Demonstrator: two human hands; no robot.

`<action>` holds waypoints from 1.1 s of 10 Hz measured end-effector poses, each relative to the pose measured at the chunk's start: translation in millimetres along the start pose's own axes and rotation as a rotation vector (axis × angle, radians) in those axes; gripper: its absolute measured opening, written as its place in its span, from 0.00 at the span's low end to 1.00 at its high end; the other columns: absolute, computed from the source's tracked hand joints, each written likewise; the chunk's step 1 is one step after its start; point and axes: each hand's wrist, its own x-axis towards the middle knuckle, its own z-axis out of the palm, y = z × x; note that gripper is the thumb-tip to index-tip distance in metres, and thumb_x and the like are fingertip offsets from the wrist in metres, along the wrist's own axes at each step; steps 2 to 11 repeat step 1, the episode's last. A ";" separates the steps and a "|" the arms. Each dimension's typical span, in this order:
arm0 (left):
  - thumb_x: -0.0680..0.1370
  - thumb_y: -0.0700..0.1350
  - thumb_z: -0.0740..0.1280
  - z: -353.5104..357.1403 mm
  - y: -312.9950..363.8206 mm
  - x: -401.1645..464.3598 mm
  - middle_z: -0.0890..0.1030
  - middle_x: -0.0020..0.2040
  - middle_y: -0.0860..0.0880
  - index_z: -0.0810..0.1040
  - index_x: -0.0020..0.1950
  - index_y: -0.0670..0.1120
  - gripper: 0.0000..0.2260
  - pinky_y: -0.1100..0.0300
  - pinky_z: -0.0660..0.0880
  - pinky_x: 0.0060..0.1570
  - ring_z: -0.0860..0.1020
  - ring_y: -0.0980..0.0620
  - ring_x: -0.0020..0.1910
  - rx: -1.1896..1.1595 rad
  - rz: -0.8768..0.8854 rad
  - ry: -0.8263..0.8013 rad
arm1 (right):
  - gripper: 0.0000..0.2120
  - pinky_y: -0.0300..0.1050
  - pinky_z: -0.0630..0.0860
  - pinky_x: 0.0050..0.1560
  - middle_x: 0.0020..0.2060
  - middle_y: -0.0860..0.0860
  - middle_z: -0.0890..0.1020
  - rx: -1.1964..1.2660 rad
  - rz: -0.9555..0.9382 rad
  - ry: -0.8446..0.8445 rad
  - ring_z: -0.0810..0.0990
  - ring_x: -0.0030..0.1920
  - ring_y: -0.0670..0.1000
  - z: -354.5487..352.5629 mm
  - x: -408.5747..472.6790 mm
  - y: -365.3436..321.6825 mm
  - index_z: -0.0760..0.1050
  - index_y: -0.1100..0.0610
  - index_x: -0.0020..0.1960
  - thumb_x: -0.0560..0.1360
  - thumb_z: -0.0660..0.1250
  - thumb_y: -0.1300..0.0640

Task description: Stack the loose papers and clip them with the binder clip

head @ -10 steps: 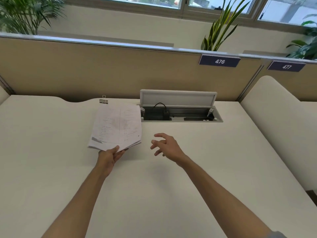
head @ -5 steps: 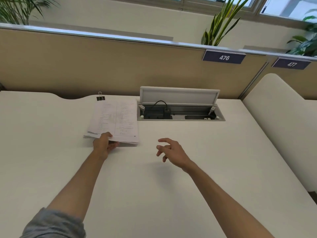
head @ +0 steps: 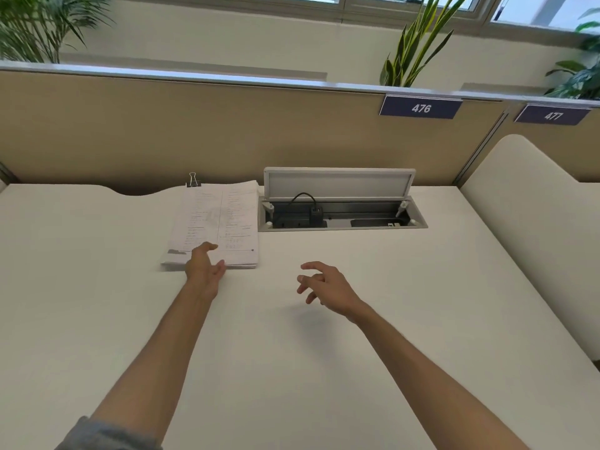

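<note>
Head view looks down on a pale table (head: 292, 368) with both bare forearms reaching forward. A stack of printed papers (head: 217, 222) lies flat on the table, left of centre, its sheets roughly squared with edges showing slightly fanned at the near side. The left hand (head: 205, 267) is at the near edge of that stack, thumb lying on the top sheet and the fingers (head: 220, 271) loosely spread beside the edge; whether they grip the sheets or only touch them cannot be told. The binder clip (head: 193, 180) stands on the table at the far left corner of the papers, touching or just behind it, its wire handles upright. The right hand (head: 324, 285) hovers above the bare table, well apart from the papers, with fingers curled and spread, holding nothing. Just right of the stack, an open cable box (head: 341, 206) is sunk into the table, its lid raised, a black plug and cord inside.
</note>
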 end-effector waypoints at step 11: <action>0.73 0.42 0.65 7.6 -4.0 -18.7 0.78 0.58 0.49 0.73 0.60 0.50 0.16 0.56 0.70 0.56 0.73 0.46 0.56 0.106 0.063 0.018 | 0.17 0.40 0.72 0.41 0.45 0.52 0.86 -0.006 -0.029 0.018 0.83 0.38 0.49 -3.2 -4.4 -1.3 0.72 0.52 0.66 0.78 0.65 0.50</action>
